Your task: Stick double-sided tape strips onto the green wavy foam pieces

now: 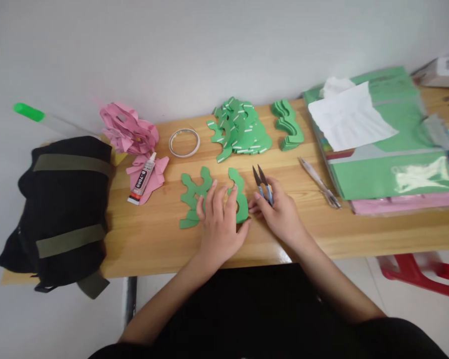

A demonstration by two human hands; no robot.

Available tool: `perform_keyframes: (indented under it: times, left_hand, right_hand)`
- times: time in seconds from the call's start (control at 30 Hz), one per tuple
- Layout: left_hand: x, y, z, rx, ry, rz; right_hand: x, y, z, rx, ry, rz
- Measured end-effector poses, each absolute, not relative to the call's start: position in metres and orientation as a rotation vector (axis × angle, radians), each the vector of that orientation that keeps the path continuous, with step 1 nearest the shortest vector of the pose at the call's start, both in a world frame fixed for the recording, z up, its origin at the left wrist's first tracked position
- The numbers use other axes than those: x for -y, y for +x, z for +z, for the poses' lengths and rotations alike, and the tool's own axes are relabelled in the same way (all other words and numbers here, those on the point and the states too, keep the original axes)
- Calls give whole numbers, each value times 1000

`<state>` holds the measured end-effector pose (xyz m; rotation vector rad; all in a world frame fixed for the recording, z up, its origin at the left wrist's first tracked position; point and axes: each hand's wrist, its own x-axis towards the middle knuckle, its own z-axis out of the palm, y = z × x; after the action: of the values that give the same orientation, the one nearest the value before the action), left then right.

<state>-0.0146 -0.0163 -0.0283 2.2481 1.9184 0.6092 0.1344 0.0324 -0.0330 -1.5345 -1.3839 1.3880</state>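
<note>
My left hand (220, 227) lies over green wavy-edged cut-outs, its fingers stretched out and resting on them. One green cut-out (189, 192) shows to the left of the fingers, and another green cut-out (236, 178) sticks out beyond them on the right; my hand hides their middle parts. In my right hand (282, 209) is a pair of thread snips (264, 187) with dark blades and blue handles. The blades point away from me and stand a little apart. The right fingertips come close to the right edge of the cut-outs.
Behind lie a heap of green cut-outs with white strips (243, 127), a stack of green cut-outs (288, 124) and a tape roll (184, 143). Left are a glue tube (142, 179), pink pieces (129, 128) and a black bag (69, 199). Right are a pen (318, 180) and green sheets (381, 174).
</note>
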Motion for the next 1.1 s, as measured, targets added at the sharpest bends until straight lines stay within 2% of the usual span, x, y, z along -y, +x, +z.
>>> perform_keyframes:
  times: [0.2,0.3,0.43,0.67,0.9,1.1]
  left_hand:
    - [4,-31,-19,-2049,2215,865]
    - [-7,-46,-15,-2035,2159,782]
    - [-18,-57,-20,-1770,2275,625]
    - [-25,-56,-32,-1588,2279,669]
    - [-24,-53,-32,-1562,2222,629]
    - [-25,-50,-30,-1559,2124,684]
  right_hand:
    - [-34,136,-27,1520,-1541,1360]
    - [-36,137,-24,1558,-1541,1368]
    - [-40,137,-25,1546,-1516,1398]
    - [-40,135,-28,1477,-1526,1408]
    - [-54,135,-18,1101,-1492,1567]
    - [-84,126,0,1219,-1669,1822]
